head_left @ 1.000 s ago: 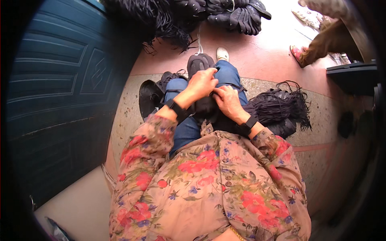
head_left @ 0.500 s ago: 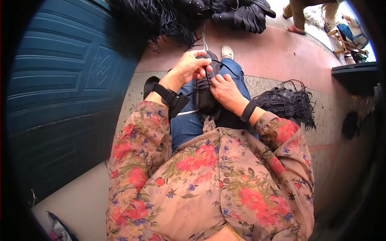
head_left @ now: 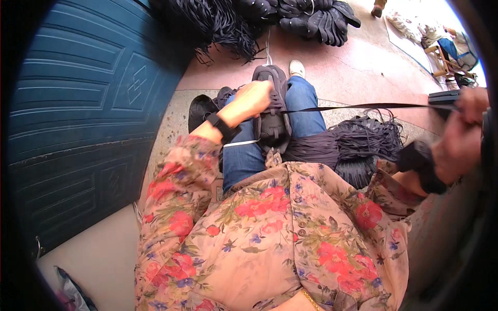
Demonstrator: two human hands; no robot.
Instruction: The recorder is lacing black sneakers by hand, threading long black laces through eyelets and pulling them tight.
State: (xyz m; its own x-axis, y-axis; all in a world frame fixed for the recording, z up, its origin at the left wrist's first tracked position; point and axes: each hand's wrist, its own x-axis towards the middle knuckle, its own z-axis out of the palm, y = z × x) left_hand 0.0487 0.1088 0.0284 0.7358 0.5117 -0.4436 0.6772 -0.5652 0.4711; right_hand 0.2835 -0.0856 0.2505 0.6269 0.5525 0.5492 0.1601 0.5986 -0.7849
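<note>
A dark grey shoe upper [head_left: 274, 124] lies between my knees, its toe end pointing away from me. My left hand [head_left: 253, 99] is closed on its laced middle, with the fingertips partly hidden against the upper. From its right side a black shoelace [head_left: 358, 107] runs out flat and taut. At the far right, my right hand [head_left: 460, 137], blurred by motion, grips the other end of that lace.
A bundle of black laces [head_left: 368, 132] lies by my right thigh. Beyond my feet are stacked black shoe uppers [head_left: 319, 23] and hanging laces [head_left: 218, 31]. A blue panelled door [head_left: 78, 103] stands at left. A wooden stool [head_left: 441, 59] is far right.
My right hand has swung from the shoe upper out to the far right, drawing the lace straight. My left hand has lowered onto the upper. The person at far right has mostly left view.
</note>
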